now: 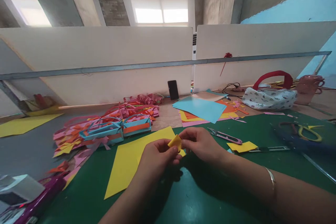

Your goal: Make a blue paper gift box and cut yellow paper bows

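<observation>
A small folded piece of yellow paper (175, 142) is pinched between the thumb and fingers of my left hand (160, 154). My right hand (201, 143) has its fingertips closed on the right edge of the same piece. Both hands are raised over a large yellow sheet (123, 162), which lies on the green mat (194, 196). To the right of my right hand are pink-handled thread snips (227, 137) and a small yellow paper piece (243, 146) lying across a slim dark cutter or pen-like tool (273, 149).
Colored paper sheets (201, 107) lie behind my hands. Small blue and orange paper baskets (136, 126) stand at the left beside heaped pink strips (112, 115). Yellow-handled scissors (311, 133) lie right. A phone (173, 90), cloth bag (270, 96) and pink jug (309, 89) stand at the back.
</observation>
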### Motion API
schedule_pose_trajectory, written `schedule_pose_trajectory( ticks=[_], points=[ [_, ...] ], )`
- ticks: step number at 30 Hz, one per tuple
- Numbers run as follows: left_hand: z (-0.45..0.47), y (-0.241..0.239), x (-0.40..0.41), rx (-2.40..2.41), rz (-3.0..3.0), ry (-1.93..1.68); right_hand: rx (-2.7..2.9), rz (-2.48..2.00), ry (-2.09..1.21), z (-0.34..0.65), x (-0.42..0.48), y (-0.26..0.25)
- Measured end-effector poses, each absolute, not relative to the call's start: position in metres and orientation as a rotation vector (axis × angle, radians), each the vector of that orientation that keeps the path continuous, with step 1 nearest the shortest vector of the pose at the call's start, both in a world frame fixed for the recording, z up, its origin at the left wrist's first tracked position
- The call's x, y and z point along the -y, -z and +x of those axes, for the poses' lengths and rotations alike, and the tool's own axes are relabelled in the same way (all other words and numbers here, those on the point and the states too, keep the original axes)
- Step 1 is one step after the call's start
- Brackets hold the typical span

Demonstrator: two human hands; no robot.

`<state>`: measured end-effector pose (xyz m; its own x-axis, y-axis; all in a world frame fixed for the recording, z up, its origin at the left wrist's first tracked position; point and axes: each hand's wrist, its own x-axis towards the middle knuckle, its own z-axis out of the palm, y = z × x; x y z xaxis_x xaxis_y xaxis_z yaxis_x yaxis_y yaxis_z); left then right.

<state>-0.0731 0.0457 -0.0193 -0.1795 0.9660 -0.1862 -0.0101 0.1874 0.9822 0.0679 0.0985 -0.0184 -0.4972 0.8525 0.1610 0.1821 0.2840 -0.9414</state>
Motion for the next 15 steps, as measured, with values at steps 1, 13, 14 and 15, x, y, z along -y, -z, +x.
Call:
schedule_pose_trajectory(
  ticks=[1,13,14,15],
  points=[
    [-0.0736,0.0194,-0.0458,-1.431,0.985,-1.194,1.887,-0.927,-1.222,0.068,-0.0983,0.0183],
    [-0.0677,0.0167,-0.041,-1.404,1.106,-1.128,1.994,-0.912,-0.851,0.0704,-0.0951,0.0161],
    [-0.0676,0.0158,-0.0406,-1.394,1.113,-1.132,1.997,-0.911,-0.833,0.0701,-0.095,0.0163],
    [-0.0679,0.0148,-0.0405,-1.385,1.121,-1.136,2.003,-0.909,-0.819,0.0696,-0.0947,0.0164]
  ],
)
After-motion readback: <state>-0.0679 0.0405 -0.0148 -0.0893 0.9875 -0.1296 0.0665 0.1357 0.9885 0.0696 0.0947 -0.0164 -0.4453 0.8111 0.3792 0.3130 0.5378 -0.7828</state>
